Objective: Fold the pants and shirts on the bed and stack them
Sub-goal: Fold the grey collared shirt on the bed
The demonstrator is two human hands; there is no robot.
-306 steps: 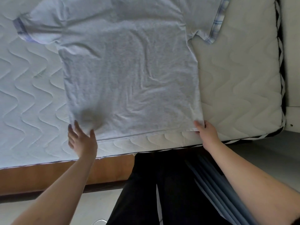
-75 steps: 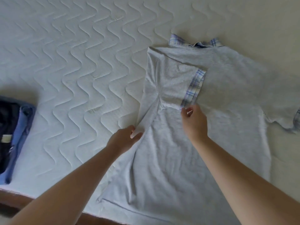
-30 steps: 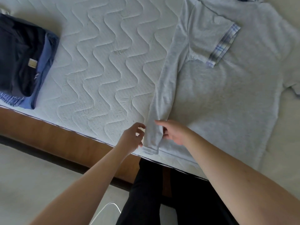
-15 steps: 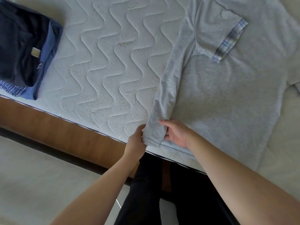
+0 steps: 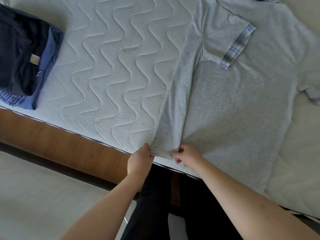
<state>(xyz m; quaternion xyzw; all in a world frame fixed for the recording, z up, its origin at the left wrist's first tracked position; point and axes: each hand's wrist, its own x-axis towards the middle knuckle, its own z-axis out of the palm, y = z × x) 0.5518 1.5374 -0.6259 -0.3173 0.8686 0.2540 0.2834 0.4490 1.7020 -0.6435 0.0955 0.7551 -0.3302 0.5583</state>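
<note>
A light grey shirt [image 5: 239, 104] with plaid-trimmed sleeves lies flat on the white quilted mattress [image 5: 110, 70]. Its left side is folded inward as a long strip, with the left sleeve laid over the chest. My left hand [image 5: 140, 161] pinches the outer corner of that strip at the hem, by the mattress edge. My right hand [image 5: 187, 155] pinches the hem at the strip's inner edge. A stack of folded clothes [image 5: 26, 56], dark navy on top of blue pieces, sits at the far left of the bed.
The wooden bed frame [image 5: 60, 139] runs along the mattress's near edge, with pale floor [image 5: 43, 196] below it. My dark-trousered legs [image 5: 173, 205] stand against the frame. The shirt's right sleeve [image 5: 311, 94] lies spread out at the right edge of view.
Both hands have closed on the hem of the folded strip and drawn it slightly toward the mattress edge; the strip now lies straighter.
</note>
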